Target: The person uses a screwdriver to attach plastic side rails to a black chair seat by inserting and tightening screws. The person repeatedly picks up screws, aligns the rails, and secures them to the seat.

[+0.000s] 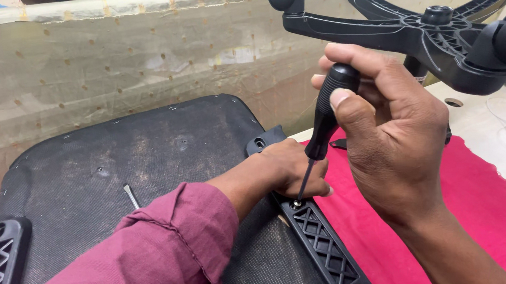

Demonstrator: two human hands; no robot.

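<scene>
The right hand (390, 134) grips a black-handled screwdriver (326, 122), its tip on a screw in the black lattice plastic armrest bracket (323, 247) at five o'clock of the black fabric seat underside (130, 161); the left hand (296, 169) curls closed, steadying the shaft.

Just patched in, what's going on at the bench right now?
A person's right hand grips a black-handled screwdriver, its tip set on a screw in a black plastic armrest bracket. The left hand steadies that bracket against the upturned chair seat. A wheeled chair base stands behind, on a red cloth.
</scene>
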